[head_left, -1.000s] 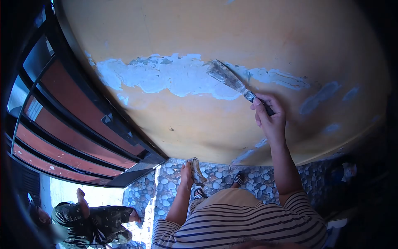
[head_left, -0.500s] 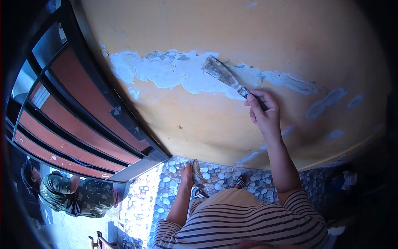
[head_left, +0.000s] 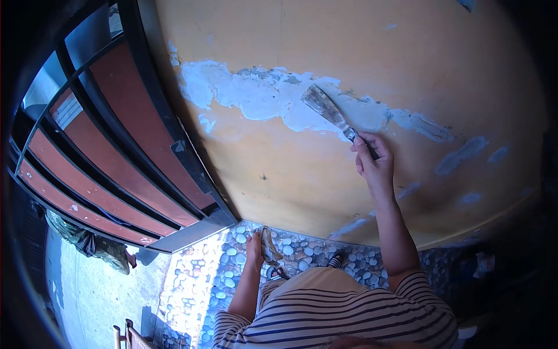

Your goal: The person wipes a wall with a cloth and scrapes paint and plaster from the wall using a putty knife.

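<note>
My right hand (head_left: 376, 160) is closed around the dark handle of a putty knife (head_left: 325, 106). Its worn, smeared metal blade lies over a long band of white filler (head_left: 256, 96) on the yellow wall (head_left: 302, 192); whether blade and filler touch is hard to tell. Low down, near the foot of the wall, my left hand (head_left: 254, 247) is closed on a crumpled beige bag or cloth (head_left: 269, 247). Most of those fingers are hidden. Smaller filler patches (head_left: 462, 154) mark the wall on the right.
A black metal gate with reddish panels (head_left: 131, 136) stands at left. Beyond it is a person in patterned green clothing (head_left: 87, 241), partly hidden. Pebble-patterned floor (head_left: 302, 253) runs below the wall. A wooden chair (head_left: 132, 336) is at lower left.
The view has shifted, so wall and gate appear farther right. The putty knife stays over the filler band in my right hand. The person beyond the gate has moved farther behind it.
</note>
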Demonstrator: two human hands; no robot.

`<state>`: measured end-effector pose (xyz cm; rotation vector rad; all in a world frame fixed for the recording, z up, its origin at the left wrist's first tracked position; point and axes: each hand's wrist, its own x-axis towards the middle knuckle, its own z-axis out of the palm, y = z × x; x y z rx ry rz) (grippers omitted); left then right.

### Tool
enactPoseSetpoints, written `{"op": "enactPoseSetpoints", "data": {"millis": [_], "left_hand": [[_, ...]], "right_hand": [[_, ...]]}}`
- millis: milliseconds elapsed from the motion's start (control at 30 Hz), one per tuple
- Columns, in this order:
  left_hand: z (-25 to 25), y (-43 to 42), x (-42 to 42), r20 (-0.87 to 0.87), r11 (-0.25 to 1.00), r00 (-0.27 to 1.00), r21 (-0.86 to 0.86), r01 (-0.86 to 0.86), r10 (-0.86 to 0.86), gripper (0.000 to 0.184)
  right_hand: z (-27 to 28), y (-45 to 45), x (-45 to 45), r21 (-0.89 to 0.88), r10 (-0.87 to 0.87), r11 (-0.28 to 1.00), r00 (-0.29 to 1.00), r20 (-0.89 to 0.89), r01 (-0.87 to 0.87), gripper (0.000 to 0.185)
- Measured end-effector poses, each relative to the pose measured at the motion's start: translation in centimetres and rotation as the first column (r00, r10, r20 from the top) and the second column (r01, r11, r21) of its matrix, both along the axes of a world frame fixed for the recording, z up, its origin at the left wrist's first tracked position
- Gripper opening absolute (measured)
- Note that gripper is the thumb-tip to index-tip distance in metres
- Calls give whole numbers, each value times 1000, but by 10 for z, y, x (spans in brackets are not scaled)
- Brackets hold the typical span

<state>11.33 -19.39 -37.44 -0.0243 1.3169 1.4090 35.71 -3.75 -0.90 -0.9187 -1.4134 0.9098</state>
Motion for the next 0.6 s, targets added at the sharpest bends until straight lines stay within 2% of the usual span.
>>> {"op": "enactPoseSetpoints", "data": {"millis": [67, 200, 367, 500, 600], "left_hand": [[-3, -6, -4, 4, 999, 999, 14, 40, -40, 36], [-2, -13, -16, 15, 999, 999, -38, -33, 33, 48], [0, -24, -37, 16, 998, 999, -48, -47, 48, 44], [18, -31, -39, -2, 996, 996, -38, -85, 85, 31], [21, -28, -36, -15, 993, 995, -60, -102, 101, 30]], "right_hand": [[1, 2, -5, -49, -4, 999, 999, -45, 2, 23], [8, -3, -33, -56, 14, 998, 998, -61, -17, 22], [-11, -5, -39, -95, 38, 995, 998, -45, -42, 21], [-14, -1, -49, -111, 46, 992, 996, -71, -53, 23], [-13, -1, -57, -111, 125, 985, 990, -71, -132, 30]]}}
